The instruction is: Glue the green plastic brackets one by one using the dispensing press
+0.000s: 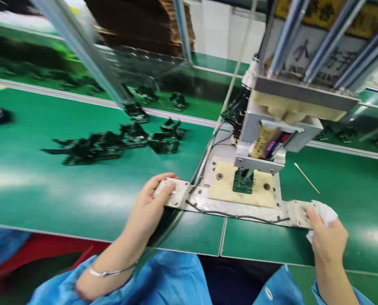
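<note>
My left hand (151,203) wraps round the left push-button box (180,195), its thumb pressed on top. At the other end of the metal base, my right hand (330,237) has its thumb on the right button box (298,212). A crumpled white tissue (327,213) is tucked in that hand. Between them a dark green plastic part (242,182) sits on the cream fixture plate (219,190), under the press head (271,123). The head is low over the part and hides its upper side.
Several black plastic parts (93,146) lie heaped on the green table (96,195) at left, with more behind the rail. A cotton swab (306,178) lies right of the press. Cables (204,161) run down beside the press, and a slanting metal post (84,51) stands at back left.
</note>
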A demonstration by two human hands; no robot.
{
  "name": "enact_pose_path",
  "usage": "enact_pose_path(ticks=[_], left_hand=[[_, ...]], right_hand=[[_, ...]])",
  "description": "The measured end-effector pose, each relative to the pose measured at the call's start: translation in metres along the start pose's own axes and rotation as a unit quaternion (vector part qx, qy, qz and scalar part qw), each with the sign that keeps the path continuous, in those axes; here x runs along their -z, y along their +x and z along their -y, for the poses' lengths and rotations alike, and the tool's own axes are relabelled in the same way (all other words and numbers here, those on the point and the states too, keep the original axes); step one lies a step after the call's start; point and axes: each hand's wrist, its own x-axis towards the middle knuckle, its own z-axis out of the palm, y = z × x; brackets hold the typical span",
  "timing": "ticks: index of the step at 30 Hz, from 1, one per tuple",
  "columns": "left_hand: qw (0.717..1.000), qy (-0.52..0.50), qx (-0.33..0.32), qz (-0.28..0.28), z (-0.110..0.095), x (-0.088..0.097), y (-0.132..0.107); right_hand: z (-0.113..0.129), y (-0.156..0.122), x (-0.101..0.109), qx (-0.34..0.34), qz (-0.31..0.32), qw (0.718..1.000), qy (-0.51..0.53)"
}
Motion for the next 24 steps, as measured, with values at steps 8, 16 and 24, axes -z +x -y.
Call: enact_pose_path(ticks=[8,16,24], left_hand=[[0.999,-0.023,-0.037,-0.024,0.003,-0.003,0.000],[0.998,-0.040,-0.045,-0.029,-0.001,-0.007,-0.005],[0.998,-0.034,-0.041,-0.029,0.002,-0.004,-0.003]], right_hand=[[0.009,-0.006,-0.003,0.028,0.007,0.998,0.051],[0.021,-0.011,-0.003,-0.004,0.017,0.995,0.099],[0.021,-0.011,0.000,0.010,0.019,0.998,0.064]])
